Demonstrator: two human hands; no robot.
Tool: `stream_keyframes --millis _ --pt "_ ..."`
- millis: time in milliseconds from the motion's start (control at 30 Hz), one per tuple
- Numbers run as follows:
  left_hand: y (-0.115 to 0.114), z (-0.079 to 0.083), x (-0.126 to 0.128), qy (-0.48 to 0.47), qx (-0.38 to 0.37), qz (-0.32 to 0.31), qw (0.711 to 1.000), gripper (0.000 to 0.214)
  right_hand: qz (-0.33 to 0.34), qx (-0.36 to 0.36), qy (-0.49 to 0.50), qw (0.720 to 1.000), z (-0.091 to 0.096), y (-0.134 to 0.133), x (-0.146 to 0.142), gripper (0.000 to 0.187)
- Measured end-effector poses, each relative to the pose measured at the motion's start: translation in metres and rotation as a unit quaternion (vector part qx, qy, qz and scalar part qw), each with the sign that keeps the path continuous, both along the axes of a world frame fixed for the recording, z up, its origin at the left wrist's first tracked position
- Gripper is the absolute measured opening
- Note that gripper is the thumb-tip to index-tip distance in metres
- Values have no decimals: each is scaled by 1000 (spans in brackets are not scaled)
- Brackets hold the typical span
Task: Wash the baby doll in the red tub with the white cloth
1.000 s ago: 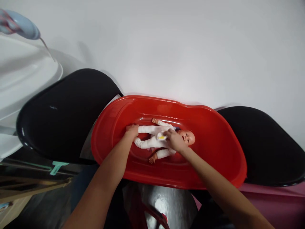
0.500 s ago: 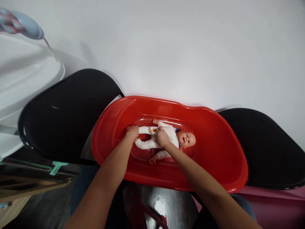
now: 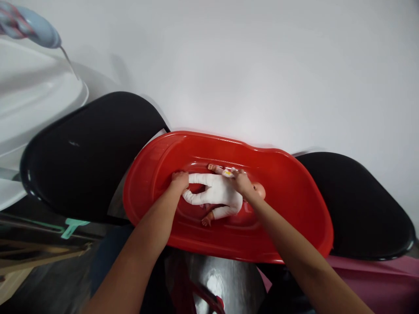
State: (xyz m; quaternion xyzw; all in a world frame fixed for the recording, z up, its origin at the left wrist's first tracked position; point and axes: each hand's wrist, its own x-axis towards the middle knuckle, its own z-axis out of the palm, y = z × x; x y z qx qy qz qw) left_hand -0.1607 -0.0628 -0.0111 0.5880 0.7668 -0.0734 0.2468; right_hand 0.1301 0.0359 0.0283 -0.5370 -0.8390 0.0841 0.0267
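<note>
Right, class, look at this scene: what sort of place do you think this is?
Probably a baby-care training room: a baby doll dressed in white lies in a red plastic baby bath, with a white basin nearby.

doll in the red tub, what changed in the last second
The right hand moved up the doll toward its head, hiding most of the face, with a small yellow-and-white item at its fingertips. The left hand stayed on the doll's legs.
</note>
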Motion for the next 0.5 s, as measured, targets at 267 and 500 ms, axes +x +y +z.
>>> stream_keyframes --millis 267,500 --pt "-1 6 1 -3 7 3 1000 57 14 -18 0 1000 -32 -34 -45 45" --pt "1 21 -5 -15 26 30 999 51 3 -19 181 983 -51 -47 -115 33"
